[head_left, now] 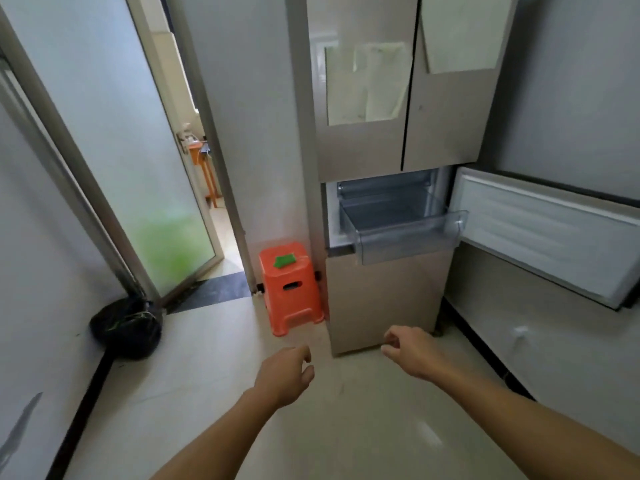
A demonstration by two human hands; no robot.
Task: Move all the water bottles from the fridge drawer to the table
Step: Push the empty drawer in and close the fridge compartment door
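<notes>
A beige fridge (388, 299) stands ahead of me. Its middle compartment door (543, 233) is swung open to the right. A clear plastic drawer (405, 242) is pulled out of that compartment, and I see no water bottles inside it. My left hand (287, 374) reaches forward over the floor, fingers loosely curled and holding nothing. My right hand (412, 351) is stretched out below the drawer, near the fridge's bottom front, also holding nothing. No table is in view.
An orange plastic stool (292, 289) with a green piece on top stands against the fridge's left side. A black bag (126, 329) lies on the floor at the left by a frosted glass door (138, 161). A doorway (207, 168) opens beyond.
</notes>
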